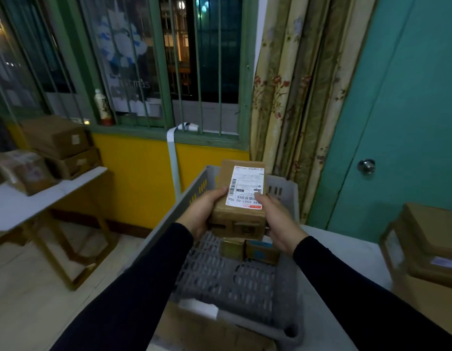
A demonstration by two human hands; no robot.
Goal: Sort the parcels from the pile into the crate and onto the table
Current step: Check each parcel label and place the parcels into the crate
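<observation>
A brown cardboard parcel (239, 219) with a white shipping label on top is held above the grey plastic crate (245, 285). My left hand (204, 211) grips its left side and my right hand (278, 219) grips its right side, thumb on the label. Two small parcels, a yellowish parcel (232, 248) and a parcel with a blue mark (261, 252), lie on the crate's perforated floor just under the held parcel. The pile of cardboard parcels (427, 252) stands at the right edge on the white surface.
A white table (30, 198) at the left carries stacked brown boxes (57, 140) and a taped parcel (25, 171). A cardboard box (207, 328) sits below the crate's near rim. A barred window, a curtain and a teal door (402, 122) stand behind.
</observation>
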